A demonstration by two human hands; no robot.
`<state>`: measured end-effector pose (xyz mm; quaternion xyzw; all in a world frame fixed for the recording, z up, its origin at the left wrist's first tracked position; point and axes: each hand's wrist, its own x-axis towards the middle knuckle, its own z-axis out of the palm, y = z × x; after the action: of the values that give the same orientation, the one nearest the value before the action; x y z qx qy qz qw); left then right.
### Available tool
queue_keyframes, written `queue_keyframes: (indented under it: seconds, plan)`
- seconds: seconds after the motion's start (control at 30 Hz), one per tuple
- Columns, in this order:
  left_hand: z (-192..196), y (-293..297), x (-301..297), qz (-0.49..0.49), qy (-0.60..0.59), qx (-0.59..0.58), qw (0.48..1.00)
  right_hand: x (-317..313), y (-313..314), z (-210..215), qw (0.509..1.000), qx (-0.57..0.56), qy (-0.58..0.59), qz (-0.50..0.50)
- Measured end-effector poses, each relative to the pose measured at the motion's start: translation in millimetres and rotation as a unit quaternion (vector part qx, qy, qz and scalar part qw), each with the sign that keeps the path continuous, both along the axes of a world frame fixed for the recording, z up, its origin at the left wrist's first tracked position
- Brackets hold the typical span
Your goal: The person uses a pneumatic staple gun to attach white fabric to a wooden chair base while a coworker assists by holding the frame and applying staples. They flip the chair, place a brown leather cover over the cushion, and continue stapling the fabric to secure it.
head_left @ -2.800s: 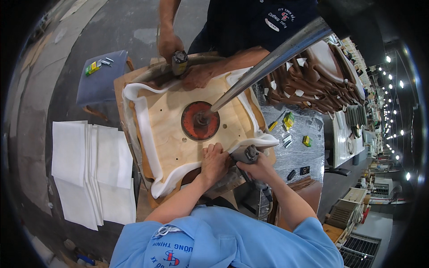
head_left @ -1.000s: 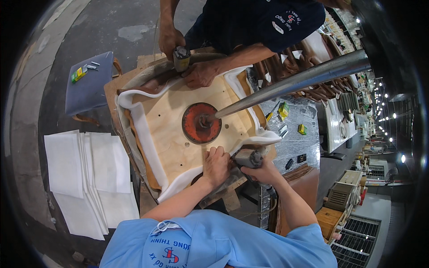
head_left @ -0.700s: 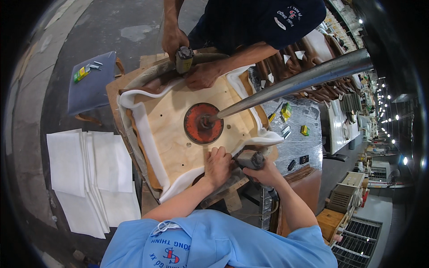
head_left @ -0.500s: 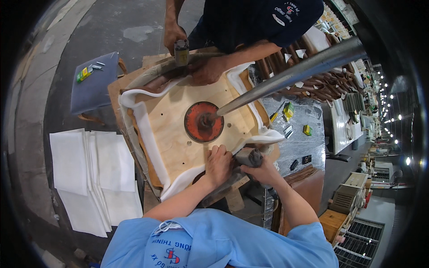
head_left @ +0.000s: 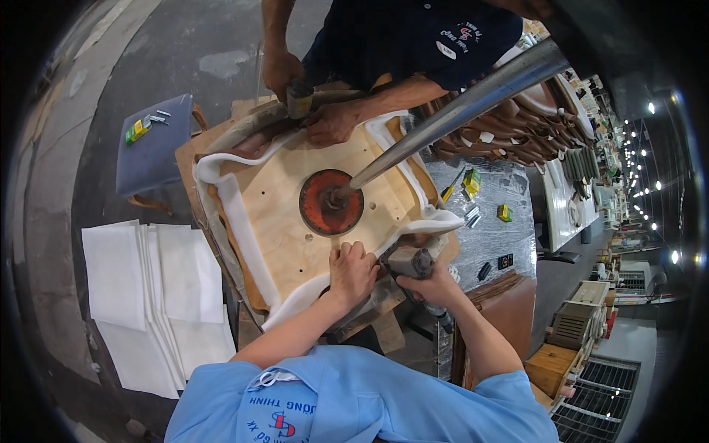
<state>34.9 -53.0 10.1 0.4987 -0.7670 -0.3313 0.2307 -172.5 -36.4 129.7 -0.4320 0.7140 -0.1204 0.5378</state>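
A pale plywood seat panel (head_left: 284,203) lies with white foam padding (head_left: 238,221) and brown covering around its edges. A red-orange round disc (head_left: 313,198) on a metal pole presses on its middle. My left hand (head_left: 353,273) is closed at the near edge, fingers curled over the brown cover, which it mostly hides. Just right of it, my right hand (head_left: 436,286) grips a grey staple gun (head_left: 410,263), nose at the panel's near edge. Across from me, a co-worker's hand (head_left: 334,122) presses the far edge; their other hand (head_left: 283,74) holds another staple gun (head_left: 299,99).
Left are a blue padded stool (head_left: 151,159) bearing a small box and staple strips, and stacked white sheets (head_left: 118,277). At right, a plastic-wrapped table (head_left: 509,240) carries small boxes, staples and a yellow-handled tool. Brown covers (head_left: 517,125) pile behind it. The pole (head_left: 465,111) slants up right.
My left hand has shifted slightly left along the near edge, and the staple gun in my right hand has turned a little. The co-worker's pressing hand has moved slightly left. The view has tilted slightly.
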Motion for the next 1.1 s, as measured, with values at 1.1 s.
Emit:
queue_keyframes:
  seconds: [1.1]
  plan:
    - [-7.5, 15.5, 3.2, 0.037, 0.008, -0.007, 0.999, 16.1, 20.6, 0.3, 0.999, -0.021, -0.034, -0.023]
